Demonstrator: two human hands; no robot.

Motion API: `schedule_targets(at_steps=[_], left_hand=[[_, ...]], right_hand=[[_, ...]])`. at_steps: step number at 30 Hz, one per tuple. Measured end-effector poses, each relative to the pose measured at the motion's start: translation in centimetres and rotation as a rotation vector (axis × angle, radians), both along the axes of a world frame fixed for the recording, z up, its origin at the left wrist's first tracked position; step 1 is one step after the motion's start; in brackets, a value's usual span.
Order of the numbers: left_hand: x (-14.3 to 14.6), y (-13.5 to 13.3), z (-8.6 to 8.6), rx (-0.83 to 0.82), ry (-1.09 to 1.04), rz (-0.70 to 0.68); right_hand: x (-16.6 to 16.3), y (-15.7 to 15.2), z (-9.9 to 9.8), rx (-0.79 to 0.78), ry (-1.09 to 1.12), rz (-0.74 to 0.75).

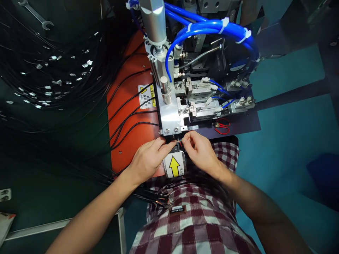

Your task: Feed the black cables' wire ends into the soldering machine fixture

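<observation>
At the front end of the metal press (172, 116), both of my hands meet over a small dark fixture. A few thin coloured wires (180, 142), red and pale, show between my fingertips. My right hand (200, 152) is closed, thumb and forefinger pinched on the wires' right end. My left hand (148, 158) lies closed at their left side, with its thumb and forefinger against the fixture; what it grips is hidden. Just below the fingers is a white label with a yellow arrow (174, 166).
Several black cables (132, 125) run over the orange base plate (119, 137). Blue air hoses (209, 26) arch above the press. Red-handled cutters (221, 126) lie to the right. Bundled cables (53, 81) and a wrench (35, 14) are at upper left; bare-ended cables (153, 197) rest near my lap.
</observation>
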State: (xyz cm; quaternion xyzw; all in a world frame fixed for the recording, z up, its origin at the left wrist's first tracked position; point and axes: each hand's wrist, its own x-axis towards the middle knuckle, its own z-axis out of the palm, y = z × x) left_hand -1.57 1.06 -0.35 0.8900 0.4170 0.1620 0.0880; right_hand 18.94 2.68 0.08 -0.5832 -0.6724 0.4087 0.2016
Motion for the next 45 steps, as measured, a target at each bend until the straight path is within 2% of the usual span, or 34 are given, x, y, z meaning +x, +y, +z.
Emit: schedule_targets(at_steps=[4, 11, 18, 23, 27, 28, 29, 33, 36, 41, 45], left_hand=[[0.0, 0.1, 0.0, 0.028, 0.013, -0.016], [0.2, 0.2, 0.3, 0.052, 0.002, -0.022], [0.2, 0.1, 0.2, 0.064, 0.015, -0.015], [0.3, 0.1, 0.3, 0.075, -0.01, -0.018], [0.3, 0.0, 0.1, 0.062, -0.037, -0.02], [0.3, 0.0, 0.0, 0.059, -0.04, -0.02], [0.3, 0.0, 0.0, 0.055, -0.043, -0.021], [0.3, 0.0, -0.1, 0.054, -0.038, -0.02], [0.2, 0.0, -0.1, 0.061, -0.035, -0.019], [0.2, -0.1, -0.3, 0.04, -0.049, -0.018], [0.1, -0.1, -0.3, 0.038, -0.053, -0.018]], right_hand=[[-0.1, -0.2, -0.1, 0.058, -0.039, 0.006], [0.2, 0.0, -0.3, 0.016, 0.013, 0.034], [-0.4, -0.6, 0.0, 0.16, -0.21, 0.041], [-0.1, -0.3, -0.3, -0.01, 0.02, 0.024], [-0.1, -0.4, -0.4, 0.15, -0.065, 0.016], [-0.1, -0.5, -0.5, 0.14, -0.034, 0.007], [0.0, -0.5, -0.6, 0.081, 0.037, -0.008], [0.1, -0.2, -1.5, -0.332, 0.437, -0.092], [0.1, 0.0, -1.9, -0.425, 0.557, -0.119], [0.0, -0.3, -1.8, -0.328, 0.486, -0.111], [-0.1, -0.5, -1.1, -0.143, 0.25, -0.074]])
